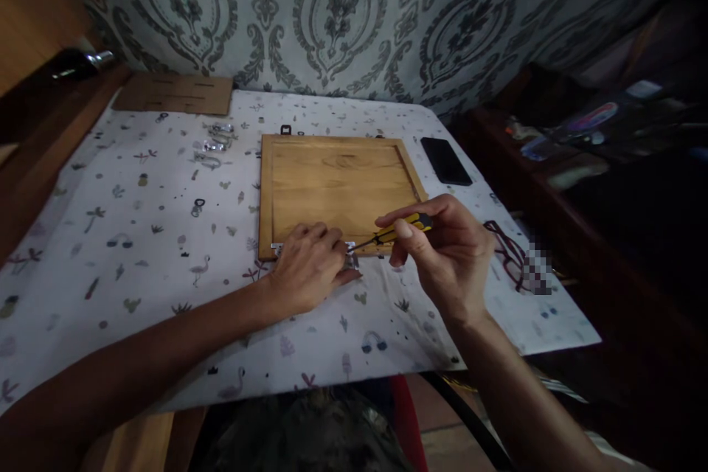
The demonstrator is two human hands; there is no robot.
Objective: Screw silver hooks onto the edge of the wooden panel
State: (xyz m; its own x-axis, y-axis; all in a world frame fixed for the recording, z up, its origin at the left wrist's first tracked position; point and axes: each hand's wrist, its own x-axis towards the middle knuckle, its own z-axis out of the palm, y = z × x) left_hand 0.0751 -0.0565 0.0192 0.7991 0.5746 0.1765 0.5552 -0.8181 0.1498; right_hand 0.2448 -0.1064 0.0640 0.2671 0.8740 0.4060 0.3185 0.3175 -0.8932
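Note:
A wooden framed panel (337,181) lies flat on the table. My left hand (310,265) is closed over its near edge, fingers on top and thumb low at the front. Shiny metal fittings (352,262) show on both sides of that hand along the edge; their middle is hidden beneath it. A yellow and black screwdriver (403,228) is pinched between the thumb and fingers of my right hand (450,254). Its shaft slants down to the left, and the tip is at the metal fitting beside my left fingers. Whether a screw is there is too small to tell.
Several loose metal fittings (214,140) lie left of the panel, near a piece of brown cardboard (174,94). A black phone (445,161) lies to the right. Dark red glasses (507,254) rest by my right wrist. The patterned cloth (138,310) covers the table; behind it hangs a patterned curtain (343,15).

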